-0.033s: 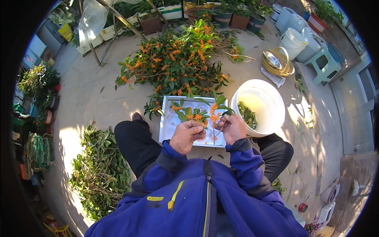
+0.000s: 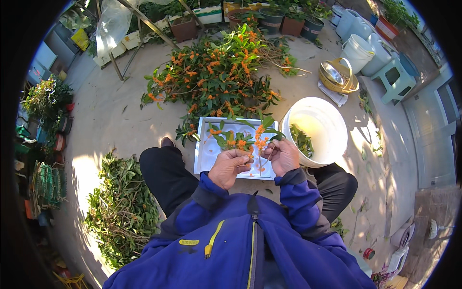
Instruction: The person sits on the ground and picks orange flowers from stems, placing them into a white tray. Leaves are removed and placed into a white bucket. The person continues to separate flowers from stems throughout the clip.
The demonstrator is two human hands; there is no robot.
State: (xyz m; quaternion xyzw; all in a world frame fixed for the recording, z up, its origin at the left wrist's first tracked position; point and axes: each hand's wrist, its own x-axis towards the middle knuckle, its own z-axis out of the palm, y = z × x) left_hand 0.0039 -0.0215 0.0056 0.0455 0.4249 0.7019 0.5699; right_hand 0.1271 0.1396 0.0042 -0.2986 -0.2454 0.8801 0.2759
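Note:
Over a shallow white tray (image 2: 206, 163), both my hands work on a twig with green leaves and small orange blossoms. My right hand (image 2: 287, 159) pinches the flowering twig (image 2: 260, 139) by its stem. My left hand (image 2: 227, 169) is closed in a pinch at some orange blossoms (image 2: 250, 150), just left of the stem. More leaves and blossoms stick up beyond the left fingertips; whether they belong to the same twig I cannot tell. Loose orange petals lie in the tray. Beyond it spreads a big heap of flowering branches (image 2: 211, 84).
A white bucket (image 2: 332, 137) with green leaves inside stands by my right knee. Stripped leafy branches (image 2: 124, 209) are piled at my left. Farther right are a yellow basket (image 2: 347, 85) holding a metal bowl (image 2: 332, 73), and a pale green stool (image 2: 395, 81). Potted plants line the back.

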